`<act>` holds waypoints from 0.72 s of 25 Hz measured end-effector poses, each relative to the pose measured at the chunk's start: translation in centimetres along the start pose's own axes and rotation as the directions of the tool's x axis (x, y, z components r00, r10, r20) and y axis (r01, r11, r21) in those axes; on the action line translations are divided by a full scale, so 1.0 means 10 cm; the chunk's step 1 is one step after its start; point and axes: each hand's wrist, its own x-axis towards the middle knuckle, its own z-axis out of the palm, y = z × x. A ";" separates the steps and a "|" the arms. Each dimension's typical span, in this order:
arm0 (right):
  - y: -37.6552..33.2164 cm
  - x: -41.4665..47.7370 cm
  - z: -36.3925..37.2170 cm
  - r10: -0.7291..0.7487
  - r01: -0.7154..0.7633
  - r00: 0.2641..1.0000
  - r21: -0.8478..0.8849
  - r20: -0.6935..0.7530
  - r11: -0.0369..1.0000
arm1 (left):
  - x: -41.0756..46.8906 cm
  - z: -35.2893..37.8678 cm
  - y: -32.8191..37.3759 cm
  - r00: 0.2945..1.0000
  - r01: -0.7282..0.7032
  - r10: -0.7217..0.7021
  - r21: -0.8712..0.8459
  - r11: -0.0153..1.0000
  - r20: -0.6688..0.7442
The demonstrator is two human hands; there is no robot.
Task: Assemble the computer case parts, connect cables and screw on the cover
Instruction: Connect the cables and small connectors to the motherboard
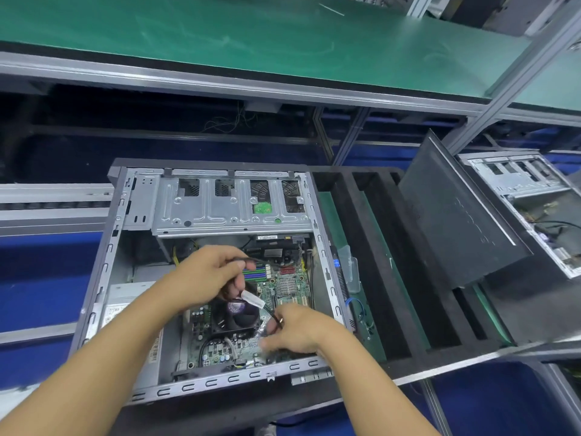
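A: Nearest us, our right hand (295, 330) sits at five o'clock inside the open grey metal computer case (217, 278), fingers pinched together on thin dark cables (273, 315).

B: And our left hand (209, 275), at the case's centre, has its fingers clamped on a black cable (251, 261) ending in a white plastic connector (254, 299), just above the round black cooler fan (234, 316) on the green motherboard (289, 287).

A: Beyond, at twelve o'clock, we see the silver drive cage (229, 204).

B: At two o'clock the flat black cover panel (456, 215) leans tilted on the black foam surface (408, 309).
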 end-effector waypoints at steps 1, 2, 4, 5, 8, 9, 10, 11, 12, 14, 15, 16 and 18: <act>0.01 -0.01 0.02 -0.038 0.037 0.999 0.045 0.004 0.998 | 0.00 0.01 0.00 0.999 0.025 -0.031 -0.145 0.989 -0.037; 0.02 -0.02 0.03 -0.073 0.070 0.997 0.134 0.014 0.988 | 0.02 0.02 0.02 0.996 0.035 -0.054 -0.254 0.967 -0.067; 0.04 -0.07 0.01 -0.130 0.129 0.991 0.407 -0.025 0.904 | 0.03 0.02 0.02 0.989 0.028 -0.075 -0.339 0.941 -0.126; 0.03 -0.11 -0.02 -0.143 0.162 0.987 0.540 -0.078 0.826 | 0.04 0.02 0.01 0.984 0.024 -0.086 -0.354 0.935 -0.159; 0.03 -0.18 -0.09 -0.174 0.212 0.975 0.789 -0.135 0.576 | 0.07 0.01 -0.02 0.964 0.033 -0.124 -0.357 0.934 -0.235; 0.03 -0.19 -0.11 -0.208 0.218 0.971 0.809 -0.121 0.545 | 0.07 0.02 -0.04 0.964 0.038 -0.125 -0.341 0.939 -0.236; 0.03 -0.18 -0.11 -0.235 0.231 0.965 0.805 -0.117 0.546 | 0.07 0.03 -0.06 0.965 0.046 -0.126 -0.322 0.946 -0.231; 0.03 -0.16 -0.10 -0.247 0.255 0.960 0.782 -0.133 0.569 | 0.07 0.05 -0.07 0.965 0.054 -0.128 -0.307 0.950 -0.228; 0.03 -0.14 -0.09 -0.250 0.290 0.953 0.741 -0.168 0.606 | 0.07 0.06 -0.07 0.964 0.059 -0.132 -0.300 0.952 -0.229; 0.03 -0.10 -0.06 -0.249 0.346 0.938 0.676 -0.241 0.650 | 0.07 0.09 -0.08 0.962 0.057 -0.131 -0.293 0.955 -0.239; 0.04 -0.09 -0.06 -0.255 0.360 0.933 0.690 -0.254 0.628 | 0.06 0.09 -0.09 0.965 0.053 -0.124 -0.290 0.955 -0.229; 0.04 -0.10 -0.06 -0.262 0.354 0.934 0.734 -0.243 0.579 | 0.04 0.10 -0.10 0.973 0.054 -0.118 -0.303 0.952 -0.198; 0.05 -0.15 -0.09 -0.255 0.282 0.950 0.841 -0.179 0.462 | 0.01 0.10 -0.12 0.988 0.072 -0.115 -0.350 0.934 -0.102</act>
